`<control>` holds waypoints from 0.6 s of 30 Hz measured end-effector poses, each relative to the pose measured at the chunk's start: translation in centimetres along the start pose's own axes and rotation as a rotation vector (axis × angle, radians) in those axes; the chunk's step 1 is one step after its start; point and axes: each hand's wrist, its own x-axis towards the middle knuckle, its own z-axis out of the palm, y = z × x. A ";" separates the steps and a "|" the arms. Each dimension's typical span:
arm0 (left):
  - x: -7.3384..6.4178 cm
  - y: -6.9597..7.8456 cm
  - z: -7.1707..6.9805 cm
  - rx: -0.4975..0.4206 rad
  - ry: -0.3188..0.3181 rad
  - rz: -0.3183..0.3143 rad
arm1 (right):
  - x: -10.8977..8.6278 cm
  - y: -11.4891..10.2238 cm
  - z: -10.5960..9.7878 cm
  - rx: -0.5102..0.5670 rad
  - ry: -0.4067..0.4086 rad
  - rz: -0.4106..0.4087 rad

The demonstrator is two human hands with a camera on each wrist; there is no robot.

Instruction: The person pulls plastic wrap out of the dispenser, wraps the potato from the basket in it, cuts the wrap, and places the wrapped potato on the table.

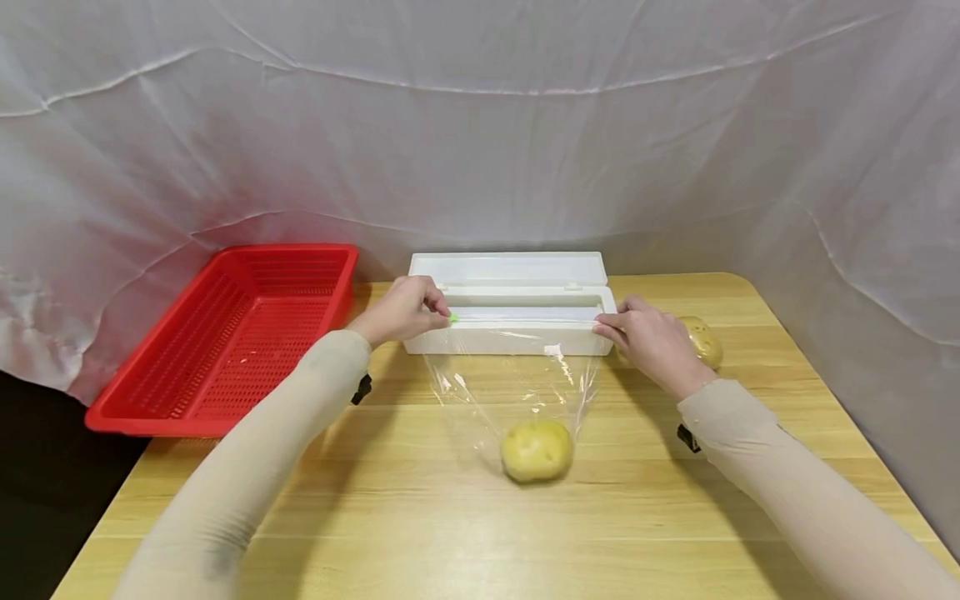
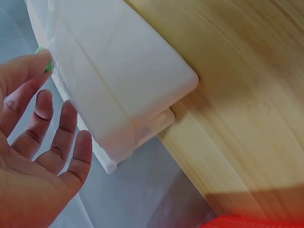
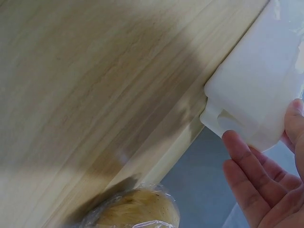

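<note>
A white cling film dispenser box (image 1: 510, 340) stands at the back of the table with its lid (image 1: 510, 268) raised. Clear cling film (image 1: 480, 392) runs from its front edge toward me, over a potato (image 1: 537, 451). My left hand (image 1: 405, 308) pinches a small green slider (image 2: 47, 59) between thumb and index finger at the box's left end; the other fingers are loosely bent. At the right end, my right hand (image 1: 654, 340) grips the box's front rim with the thumb in front, the other fingers spread beside the end wall (image 3: 237, 111).
A red plastic basket (image 1: 142, 400) sits at the table's left. Beyond my right hand lies another potato (image 1: 702, 342), wrapped in film as the right wrist view shows. A grey cloth (image 1: 480, 167) hangs behind the wooden table (image 1: 420, 533).
</note>
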 end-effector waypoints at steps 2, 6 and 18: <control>-0.1 -0.2 -0.1 0.008 0.004 0.003 | 0.0 -0.1 0.0 -0.001 -0.002 0.002; -0.5 -0.5 -0.4 0.007 0.013 -0.003 | 0.1 -0.2 0.0 -0.007 -0.002 0.001; -2.2 -2.4 -1.7 0.039 0.033 -0.018 | 0.1 -0.2 -0.2 0.009 -0.004 0.000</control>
